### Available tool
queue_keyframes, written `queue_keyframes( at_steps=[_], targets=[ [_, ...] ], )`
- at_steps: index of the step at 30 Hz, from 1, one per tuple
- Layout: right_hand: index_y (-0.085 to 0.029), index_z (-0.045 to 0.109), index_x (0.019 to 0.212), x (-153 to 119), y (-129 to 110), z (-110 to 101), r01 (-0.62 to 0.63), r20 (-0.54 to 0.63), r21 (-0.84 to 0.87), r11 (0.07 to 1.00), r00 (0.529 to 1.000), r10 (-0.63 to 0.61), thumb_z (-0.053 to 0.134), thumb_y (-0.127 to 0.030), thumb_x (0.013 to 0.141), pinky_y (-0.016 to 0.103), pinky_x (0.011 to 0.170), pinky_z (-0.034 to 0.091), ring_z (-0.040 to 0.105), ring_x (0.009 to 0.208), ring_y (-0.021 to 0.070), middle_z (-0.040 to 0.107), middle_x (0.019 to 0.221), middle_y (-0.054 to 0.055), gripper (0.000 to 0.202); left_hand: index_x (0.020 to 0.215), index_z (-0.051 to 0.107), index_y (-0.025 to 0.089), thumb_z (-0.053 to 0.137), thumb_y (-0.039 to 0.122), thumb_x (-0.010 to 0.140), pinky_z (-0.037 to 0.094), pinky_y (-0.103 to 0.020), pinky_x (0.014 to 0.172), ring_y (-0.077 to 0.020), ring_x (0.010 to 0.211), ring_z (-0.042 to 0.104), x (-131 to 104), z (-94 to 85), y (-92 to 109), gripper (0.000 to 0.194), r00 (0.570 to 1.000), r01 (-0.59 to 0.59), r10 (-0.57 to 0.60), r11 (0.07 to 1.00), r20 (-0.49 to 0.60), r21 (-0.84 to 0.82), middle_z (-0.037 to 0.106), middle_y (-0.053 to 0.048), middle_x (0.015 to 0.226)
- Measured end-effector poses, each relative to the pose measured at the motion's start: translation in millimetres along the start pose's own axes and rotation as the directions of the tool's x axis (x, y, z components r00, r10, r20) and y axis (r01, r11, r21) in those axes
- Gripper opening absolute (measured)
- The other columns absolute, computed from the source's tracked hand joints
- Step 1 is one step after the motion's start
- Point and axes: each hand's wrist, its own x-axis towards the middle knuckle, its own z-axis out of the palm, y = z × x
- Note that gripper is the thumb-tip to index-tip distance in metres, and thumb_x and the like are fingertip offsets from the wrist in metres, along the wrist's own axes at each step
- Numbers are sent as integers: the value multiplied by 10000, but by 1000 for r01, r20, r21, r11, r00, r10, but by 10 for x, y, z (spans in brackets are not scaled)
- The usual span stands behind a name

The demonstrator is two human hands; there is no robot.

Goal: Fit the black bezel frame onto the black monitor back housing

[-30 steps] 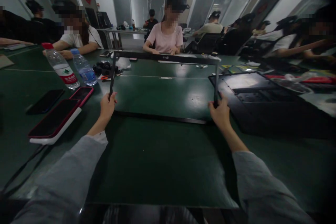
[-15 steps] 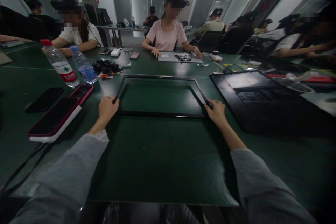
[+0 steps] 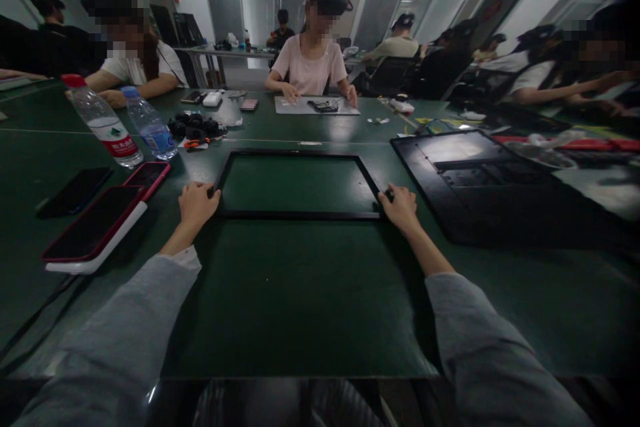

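A thin black rectangular bezel frame (image 3: 300,215) lies at or just above the green tabletop in front of me, with the table showing through its open middle. My left hand (image 3: 197,205) is closed around its left side bar. Opposite, my right hand (image 3: 401,207) grips the right side bar near the front corner, thumb on the inner side. Whether the bezel rests fully on the table I cannot tell. A large flat black panel (image 3: 500,213) with recessed parts lies to the right of my right hand.
To the left lie a red-cased phone (image 3: 95,223) on a white block, a smaller pink-edged device (image 3: 149,175) and a dark phone (image 3: 76,192). Behind them stand two water bottles (image 3: 113,140). Across the table, a person (image 3: 311,63) handles a grey panel (image 3: 293,107).
The bezel has come down closer to the table, its shadow inside now gone, with both hands still on it. The view has shifted slightly. The person opposite has moved their grey panel a little.
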Motion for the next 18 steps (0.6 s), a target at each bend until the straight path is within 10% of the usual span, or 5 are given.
queue_keyframes(
  at_steps=[5,9,15,18],
  targets=[
    [-94,173,1732,-44,-42,-392,113,-476,-46,993,871,-121,390,-456,1030,635,1140,339,445,1357,408,578,1494,246,820,1351,755,240,628,540,931,413,-712,1140,-482,1410,485,16,-72,94,532,998,-58,60,995,26,-77,607,-220,1425],
    [-89,60,1749,22,143,-607,98,-608,-31,995,788,-97,428,-367,999,580,1113,332,499,1275,362,684,1346,201,880,1350,752,294,685,700,869,374,-718,1164,-459,1426,488,-28,-132,224,633,940,-194,233,966,248,-170,635,-178,1462],
    [-198,685,1479,145,437,-578,-73,-491,-53,996,870,38,468,-274,936,613,1063,340,520,1267,364,675,1319,228,589,1121,824,323,890,712,642,439,-651,1115,-461,1359,544,-94,-201,316,621,825,-331,366,931,430,-156,677,-147,1416],
    [-231,751,1391,197,503,-561,-64,-507,-84,994,862,13,514,-260,909,630,1077,342,510,1299,367,653,1327,218,539,908,808,294,845,737,689,504,-571,1027,-404,1200,637,-73,-216,309,496,816,-334,368,930,446,-155,736,-123,1271]
  ],
)
